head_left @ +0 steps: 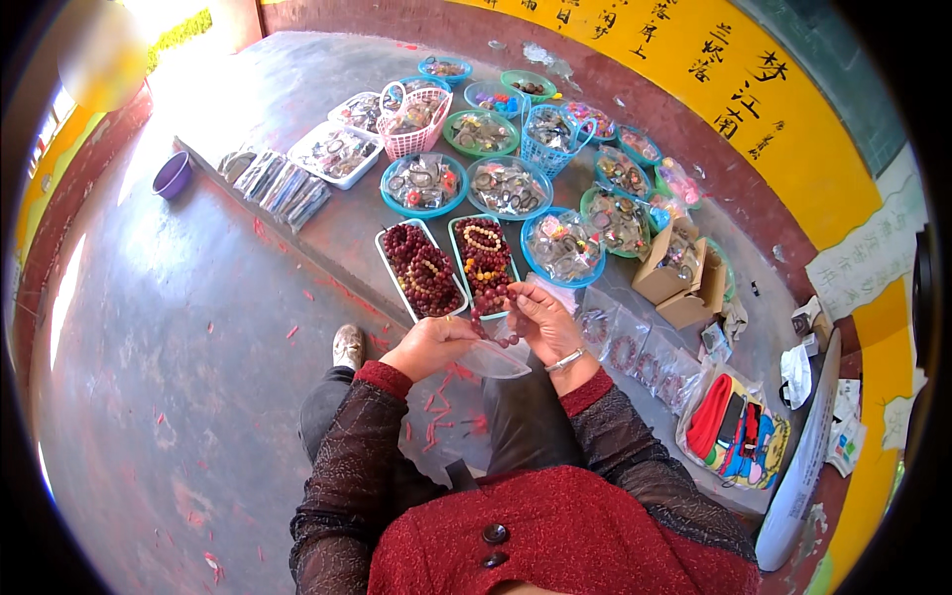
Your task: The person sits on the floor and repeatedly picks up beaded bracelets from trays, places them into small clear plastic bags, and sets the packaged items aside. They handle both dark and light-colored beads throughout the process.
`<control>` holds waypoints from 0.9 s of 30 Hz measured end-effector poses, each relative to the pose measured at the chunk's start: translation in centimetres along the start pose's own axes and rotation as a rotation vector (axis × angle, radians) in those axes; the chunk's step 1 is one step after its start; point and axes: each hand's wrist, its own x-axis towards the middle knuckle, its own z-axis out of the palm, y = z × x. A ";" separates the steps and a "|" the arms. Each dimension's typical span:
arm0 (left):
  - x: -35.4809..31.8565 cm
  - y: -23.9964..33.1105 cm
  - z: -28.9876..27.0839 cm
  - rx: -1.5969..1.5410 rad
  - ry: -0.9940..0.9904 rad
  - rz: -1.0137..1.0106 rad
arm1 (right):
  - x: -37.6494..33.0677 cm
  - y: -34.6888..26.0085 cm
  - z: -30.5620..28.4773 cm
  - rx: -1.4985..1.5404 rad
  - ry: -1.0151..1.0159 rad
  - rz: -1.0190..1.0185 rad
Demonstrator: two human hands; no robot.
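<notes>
Pinching a dark-red round-beaded bracelet (510, 340) at a clear plastic bag (496, 363) held by the left grip (433, 346), the right grip (548, 323) seems mid-packing, bagged dark-red bracelets (625, 349) lying rightward, loose beaded strands (421, 273) remaining ahead.

The beads (508, 341) look glossy, the bag (500, 364) plastic.

The left hand (433, 345) is closed in a pinch, fingertips directed rightward, with its wrist behind and to the left of them. The right hand (547, 323) is raised just beyond and to the right of the left fingertips, thumb and forefinger pinched. Both sleeved forearms, left (347, 461) and right (635, 446), converge from behind the fingers, elbows spread wider.
</notes>
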 end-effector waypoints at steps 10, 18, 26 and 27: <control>-0.6 0.6 -0.5 -0.019 -0.008 -0.100 | 0.0 3.4 0.5 -0.234 -0.258 0.182; -0.6 0.0 -0.5 -0.024 -0.018 -0.116 | -0.5 2.2 1.3 -0.364 -0.371 0.300; -0.4 0.6 -0.7 0.042 0.105 -0.200 | 0.6 3.0 -0.8 -0.087 -0.063 0.217; -0.6 0.3 -0.8 0.063 0.133 -0.231 | 0.3 2.7 0.0 -0.038 0.050 0.153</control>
